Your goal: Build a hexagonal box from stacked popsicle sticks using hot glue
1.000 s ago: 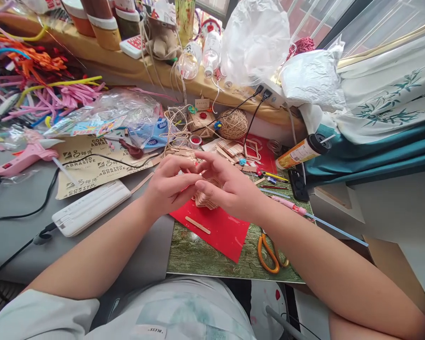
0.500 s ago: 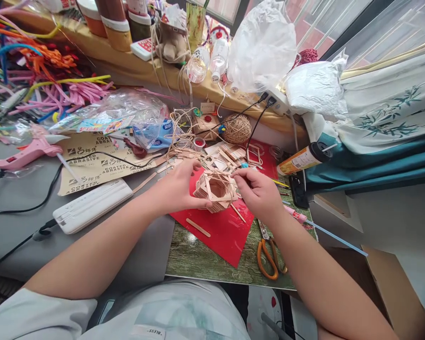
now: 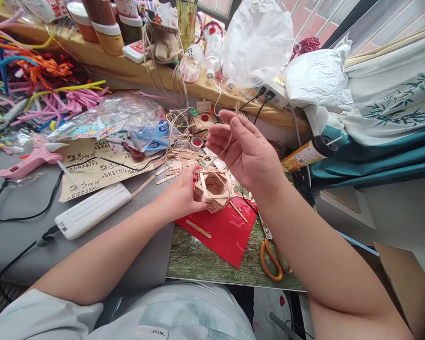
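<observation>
My left hand [image 3: 182, 197] grips the left side of a hexagonal box of stacked craft sticks [image 3: 216, 197], with its thumb at the near side. The box's hollow faces up. Raised above it to the right, my right hand [image 3: 252, 150] pinches a strand of twine [image 3: 229, 141] between thumb and forefinger, the other fingers loosely bent. The strand runs down toward the box, and its short end sticks up past the fingertips. Under the box lies a red sheet [image 3: 226, 241], with a loose craft stick [image 3: 199, 229] on it.
Orange-handled scissors [image 3: 271, 259] lie right of the sheet. At left are a pink glue gun [image 3: 31, 160], a white power bank [image 3: 92, 210] and sandpaper [image 3: 88, 174]. Behind the box are piled craft sticks [image 3: 182, 160] and tangled twine. A drink cup [image 3: 308, 153] stands at right.
My right hand has risen away from the box's rim, drawing the twine upward. My left hand stays on the box. The view has shifted slightly.
</observation>
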`<action>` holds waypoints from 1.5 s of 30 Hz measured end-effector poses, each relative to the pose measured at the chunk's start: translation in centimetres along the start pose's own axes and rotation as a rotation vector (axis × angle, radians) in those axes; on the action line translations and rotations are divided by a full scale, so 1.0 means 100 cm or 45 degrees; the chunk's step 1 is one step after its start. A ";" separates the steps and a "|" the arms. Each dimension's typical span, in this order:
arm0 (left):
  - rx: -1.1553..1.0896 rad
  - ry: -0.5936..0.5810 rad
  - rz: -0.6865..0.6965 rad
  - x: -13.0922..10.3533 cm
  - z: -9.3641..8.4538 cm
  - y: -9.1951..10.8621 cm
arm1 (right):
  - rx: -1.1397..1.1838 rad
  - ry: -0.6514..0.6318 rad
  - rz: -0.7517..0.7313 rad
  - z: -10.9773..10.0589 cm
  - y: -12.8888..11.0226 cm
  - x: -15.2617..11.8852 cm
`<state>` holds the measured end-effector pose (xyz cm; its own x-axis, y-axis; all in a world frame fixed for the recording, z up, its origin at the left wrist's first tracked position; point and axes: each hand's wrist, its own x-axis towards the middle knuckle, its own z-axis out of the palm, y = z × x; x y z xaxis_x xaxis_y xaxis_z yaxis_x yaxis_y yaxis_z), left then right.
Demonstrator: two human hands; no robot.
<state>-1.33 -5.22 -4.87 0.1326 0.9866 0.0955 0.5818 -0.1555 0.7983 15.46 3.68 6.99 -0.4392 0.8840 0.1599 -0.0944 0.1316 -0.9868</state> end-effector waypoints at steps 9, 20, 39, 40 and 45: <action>0.002 -0.020 -0.017 0.000 0.002 -0.002 | -0.405 0.053 -0.368 -0.002 -0.034 0.056; 0.043 -0.079 -0.021 0.001 0.004 -0.003 | -1.065 -0.012 -0.499 -0.029 -0.042 -0.041; -0.048 0.045 0.655 -0.006 0.003 -0.034 | -1.231 -0.234 -0.146 -0.019 0.026 -0.157; -0.044 0.055 0.670 -0.006 0.003 -0.034 | -1.234 -0.224 -0.148 -0.020 0.029 -0.156; -0.007 0.035 0.596 -0.009 0.000 -0.030 | -1.264 -0.176 -0.180 -0.022 0.038 -0.154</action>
<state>-3.20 -5.62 -7.28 0.3587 0.8113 0.4617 0.4604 -0.5840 0.6685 23.84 -8.41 0.70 -0.5869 0.7801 0.2168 0.6044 0.6002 -0.5239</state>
